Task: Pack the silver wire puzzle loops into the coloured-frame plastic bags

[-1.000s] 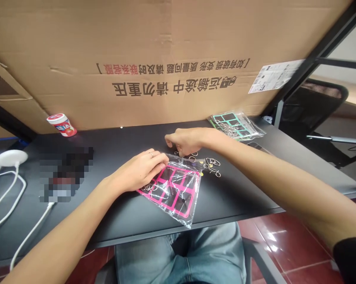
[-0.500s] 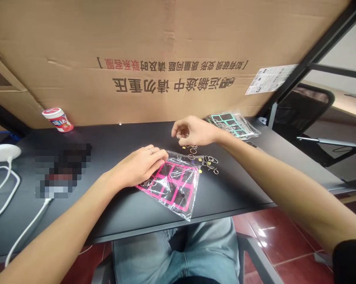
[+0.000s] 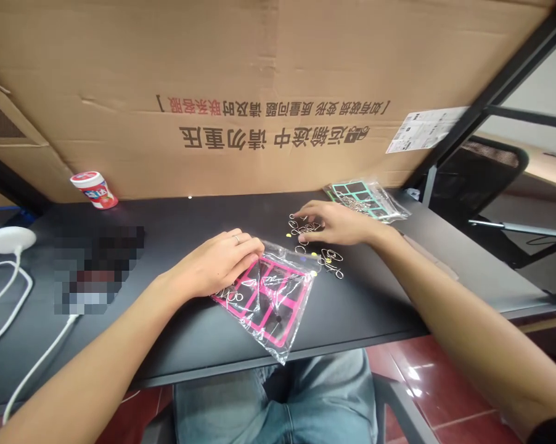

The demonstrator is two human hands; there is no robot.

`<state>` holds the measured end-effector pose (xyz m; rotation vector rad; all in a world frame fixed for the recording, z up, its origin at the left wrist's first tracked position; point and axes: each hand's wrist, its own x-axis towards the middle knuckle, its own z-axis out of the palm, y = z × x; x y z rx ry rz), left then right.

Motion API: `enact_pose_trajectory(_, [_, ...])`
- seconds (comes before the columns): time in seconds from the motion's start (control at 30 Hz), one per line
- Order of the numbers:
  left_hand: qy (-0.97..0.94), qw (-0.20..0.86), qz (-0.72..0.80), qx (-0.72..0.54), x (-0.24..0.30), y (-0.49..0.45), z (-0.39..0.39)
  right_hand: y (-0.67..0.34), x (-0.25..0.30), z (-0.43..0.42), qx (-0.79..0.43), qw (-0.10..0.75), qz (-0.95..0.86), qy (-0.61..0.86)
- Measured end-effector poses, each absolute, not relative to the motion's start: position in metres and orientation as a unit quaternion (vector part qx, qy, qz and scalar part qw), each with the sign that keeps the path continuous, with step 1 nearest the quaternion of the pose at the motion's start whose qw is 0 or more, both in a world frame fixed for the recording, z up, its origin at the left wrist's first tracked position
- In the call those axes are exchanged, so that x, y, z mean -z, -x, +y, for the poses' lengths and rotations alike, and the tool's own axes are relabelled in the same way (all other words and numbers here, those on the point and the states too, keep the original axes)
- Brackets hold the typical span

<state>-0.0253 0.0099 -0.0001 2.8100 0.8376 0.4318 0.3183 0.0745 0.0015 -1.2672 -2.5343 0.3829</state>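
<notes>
Black desktop (image 3: pixel 365 302): pink-framed card in clear bag (image 3: pixel 264 296) under open left hand (image 3: pixel 217 262), fingers together, unclamped; right hand (image 3: pixel 338 223) just beyond bag, fingers apart over loose wire rings (image 3: pixel 331 256), no clamp visible.

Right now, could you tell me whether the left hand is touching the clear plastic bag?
Touching: the head view shows the left hand resting on the clear plastic bag, its palm over the bag's upper-left edge.

Hot pink and teal on black
A hot-pink grid card (image 3: pixel 243 310) and a teal grid card (image 3: pixel 347 193), both under clear plastic, lie on a black desk (image 3: pixel 361 302) near pale metal rings (image 3: pixel 331 254).
</notes>
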Motion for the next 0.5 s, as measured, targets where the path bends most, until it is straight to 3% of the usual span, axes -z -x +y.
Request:
enact_pose_trajectory(0.2, [-0.935,0.124,0.305,-0.130,0.004,0.023,0.010,-0.313,0.014,0.075,-0.085,0.134,-0.895,0.416])
enact_pose_trajectory(0.5, [-0.930,0.136,0.314,-0.134,0.002,0.022,0.010,-0.315,0.008,0.067,-0.155,0.252,-0.836,0.462])
